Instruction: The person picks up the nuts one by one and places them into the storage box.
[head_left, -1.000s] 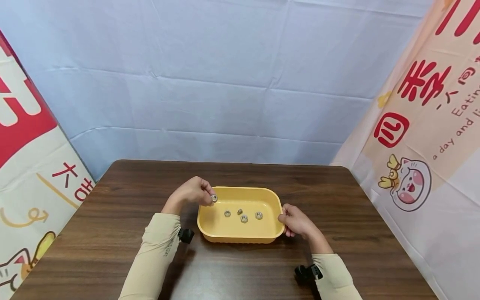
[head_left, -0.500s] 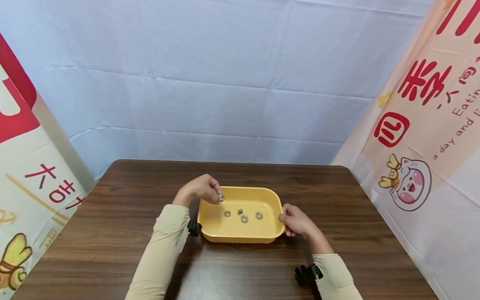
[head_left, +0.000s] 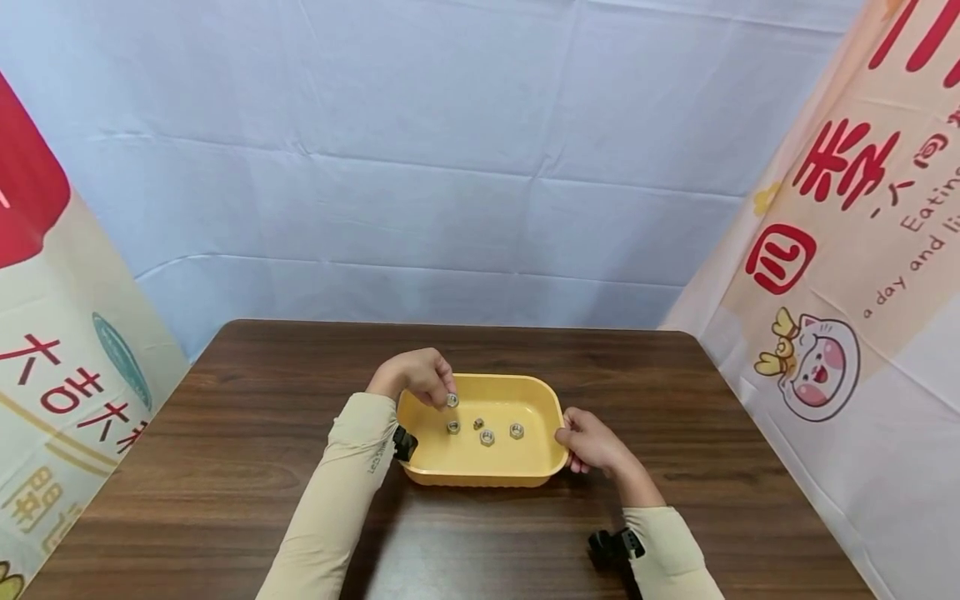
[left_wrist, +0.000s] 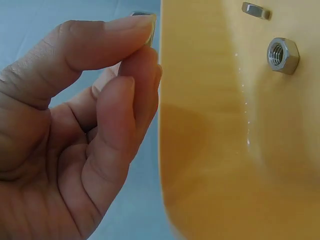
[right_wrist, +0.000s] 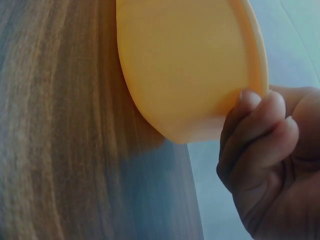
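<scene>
A yellow rectangular tray [head_left: 442, 458] sits on the table between both hands. Over its left part, my left hand [head_left: 422, 377] pinches a metal hex nut [head_left: 452, 400] between thumb and fingertips; in the left wrist view the fingers mostly hide that nut [left_wrist: 143, 14]. Several other nuts lie on the tray floor, among them a larger one [head_left: 487, 437], one at the right [head_left: 517, 431] and one below the held nut [head_left: 453, 427]. At the tray's right end, my right hand [head_left: 592, 440] grips the rim, its curled fingers against the outer wall [right_wrist: 190, 132] in the right wrist view.
The dark wood-grain table [head_left: 480, 542] extends around the tray on every side. A pale cloth [head_left: 420, 167] hangs behind it, with printed banners [head_left: 817, 367] at the left and right. Black wrist cameras [head_left: 615, 546] are strapped over both sleeves.
My left hand has moved rightward, carrying the pinched nut from the tray's left rim to over its inside. The right hand and the other nuts have stayed in place.
</scene>
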